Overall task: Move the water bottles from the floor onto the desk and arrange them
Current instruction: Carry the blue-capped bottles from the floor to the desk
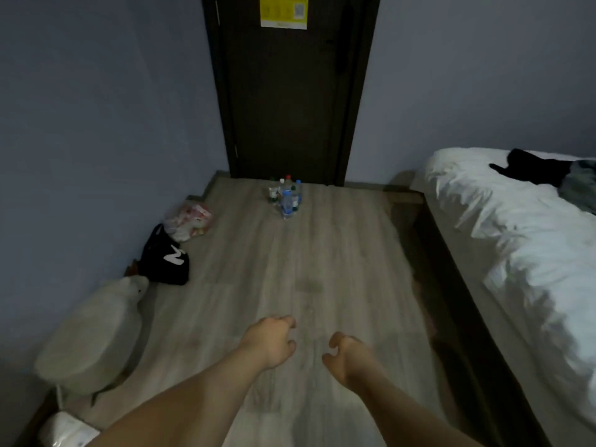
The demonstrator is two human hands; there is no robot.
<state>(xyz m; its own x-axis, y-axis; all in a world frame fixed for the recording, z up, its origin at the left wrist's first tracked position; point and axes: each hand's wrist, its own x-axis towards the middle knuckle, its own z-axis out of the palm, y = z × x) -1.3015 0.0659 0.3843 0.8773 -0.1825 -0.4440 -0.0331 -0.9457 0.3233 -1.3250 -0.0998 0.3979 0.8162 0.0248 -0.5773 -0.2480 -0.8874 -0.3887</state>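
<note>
Bottles — clear, upright, tightly clustered.

Water bottles, upper centre: clear, blue labels; caps red, white, blue, green. Door dark brown with yellow notice at top; floor pale grey wood-grain. Left: black bag, white letter; right: white bedding.

head camera looks forward, down at floor
</note>
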